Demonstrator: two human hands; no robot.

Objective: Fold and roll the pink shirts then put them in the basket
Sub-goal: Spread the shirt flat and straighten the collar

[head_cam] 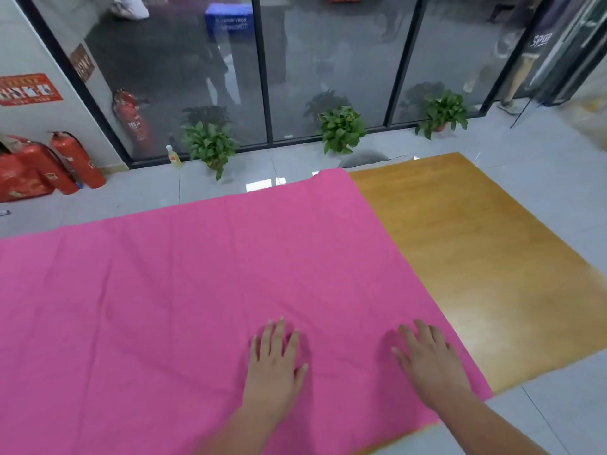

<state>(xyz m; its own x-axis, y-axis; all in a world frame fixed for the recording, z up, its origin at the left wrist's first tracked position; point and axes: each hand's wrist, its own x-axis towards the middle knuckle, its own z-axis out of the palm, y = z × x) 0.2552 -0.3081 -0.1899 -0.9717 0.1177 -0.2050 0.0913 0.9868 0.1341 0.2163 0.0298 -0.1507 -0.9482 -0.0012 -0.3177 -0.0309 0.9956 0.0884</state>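
The pink shirt (pixel 197 290), a broad sheet of bright pink fabric, lies spread flat on the orange-brown wooden table (pixel 476 257). It covers the table from its far edge to its near edge and runs out of view to the left. Its right border crosses the wood in a slant, leaving the table's right side and right corners bare. A few shallow creases run across the cloth on the left.

Both bare hands lie palm down on the shirt, close to the near edge of the table. The left grip (pixel 274 362) is flat, its fingers straight and slightly spread, pressing on the fabric and grasping nothing. The right grip (pixel 430 362) lies the same way just inside the shirt's right border, fingers extended on the cloth and nothing pinched in them. The two are apart, with smooth pink fabric between them.

Beyond the far edge of the table is a pale grey tiled floor (pixel 558 159). Three potted green leafy plants (pixel 341 129) stand in a row along the foot of a dark-framed glass wall (pixel 328 60). A small clear bottle (pixel 173 155) stands beside the leftmost plant. At the far left, red fire extinguishers (pixel 77 159) lean against a white wall, below a red notice (pixel 28 88).
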